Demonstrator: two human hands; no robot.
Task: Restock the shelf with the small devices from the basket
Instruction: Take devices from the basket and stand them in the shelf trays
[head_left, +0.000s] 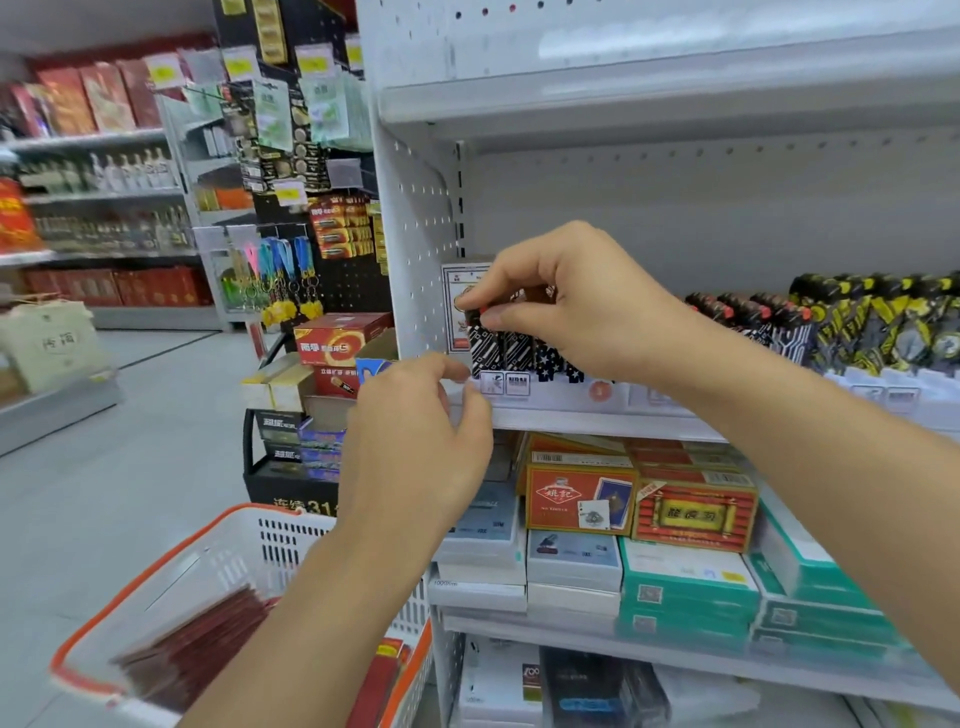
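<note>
Right hand (561, 306) pinches the top of a small black-and-white patterned device (484, 345) standing at the left end of the shelf (582, 418), just in front of a white boxed item (457, 291). Left hand (421, 441) hovers by the shelf edge, fingers loosely curled and holding nothing. Below left sits the white, orange-rimmed basket (218, 561); card boxes (582, 499) fill the lower shelf.

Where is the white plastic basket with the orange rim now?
The white plastic basket with the orange rim sits at lower left in the head view, below the left hand.
</note>
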